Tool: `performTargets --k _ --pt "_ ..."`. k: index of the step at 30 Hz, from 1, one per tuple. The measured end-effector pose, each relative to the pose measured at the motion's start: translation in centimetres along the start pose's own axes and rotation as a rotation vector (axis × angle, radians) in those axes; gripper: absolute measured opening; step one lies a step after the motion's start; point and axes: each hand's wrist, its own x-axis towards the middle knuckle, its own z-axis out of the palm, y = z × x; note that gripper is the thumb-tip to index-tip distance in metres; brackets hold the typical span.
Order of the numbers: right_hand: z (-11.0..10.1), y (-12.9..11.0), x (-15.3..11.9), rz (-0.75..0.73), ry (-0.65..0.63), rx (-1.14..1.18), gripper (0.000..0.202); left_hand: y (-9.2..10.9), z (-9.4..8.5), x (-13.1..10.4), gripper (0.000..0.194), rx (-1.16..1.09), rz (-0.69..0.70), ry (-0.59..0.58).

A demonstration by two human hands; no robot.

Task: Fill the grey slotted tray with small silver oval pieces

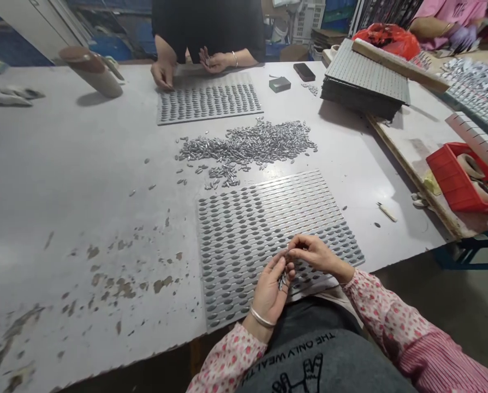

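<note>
My left hand (273, 284) is curled around several small grey spindle-shaped pieces (283, 279), some showing in the palm. Its fingertips meet those of my right hand (309, 252), which pinches at something too small to make out. Both hands are over a slotted board (297, 202) near the table edge. Rows of the same grey pieces fill the board's left side and its near right part, while bare slots show in the upper right. Just beyond the board lies a long loose pile of these pieces (252, 143).
Across the table a co-worker's hands (215, 61) are at a similar board (211, 103). A stack of boards (364, 82) stands at the back right, near a phone (304, 72) and a small box (279, 84). A tumbler (92, 71), a small tool (386, 212) and a red bin (460, 180) are around.
</note>
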Motion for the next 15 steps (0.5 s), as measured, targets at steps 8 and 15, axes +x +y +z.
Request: performTargets --k 8,15 --pt "-4.9 2.8 1.9 0.01 0.206 -0.464 0.014 1.2 0.4 -0.6 0.016 -0.063 -0.159 -0.034" --pt "-4.4 1.6 4.2 -0.12 0.07 -0.769 0.017 2.0 2.1 -1.6 0.009 -0.046 -0.155 0.022"
